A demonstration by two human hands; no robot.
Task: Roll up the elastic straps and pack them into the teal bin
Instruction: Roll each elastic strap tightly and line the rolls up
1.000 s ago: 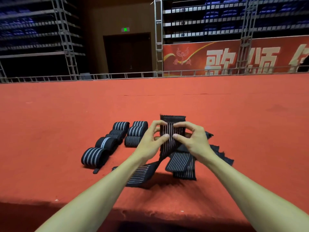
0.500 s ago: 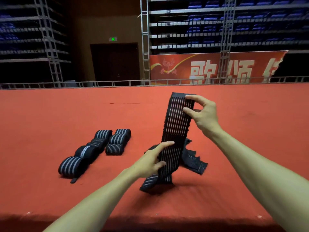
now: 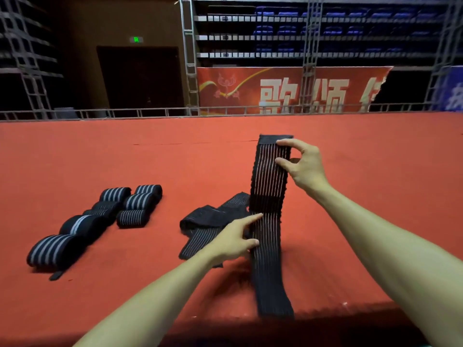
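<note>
A long black elastic strap [image 3: 268, 191] with thin white stripes hangs upright over the red carpet, its lower end trailing to the front edge. My right hand [image 3: 304, 166] pinches it near the top between thumb and fingers. My left hand [image 3: 234, 240] holds the strap lower down, index finger laid across its face and thumb against its edge. Behind the left hand lies a loose pile of unrolled straps [image 3: 213, 219]. Several rolled straps [image 3: 100, 216] sit in two rows at the left. No teal bin is in view.
The red carpeted platform [image 3: 125, 159] stretches far back to a metal rail [image 3: 150, 112]. Its front edge [image 3: 225, 321] drops off just below my forearms. Scaffolding, seating and a red banner stand beyond.
The strap has been lifted out of the pile and pulled straight, my right hand raising its top end and my left hand sliding down it. The lower end now hangs free to the front edge.
</note>
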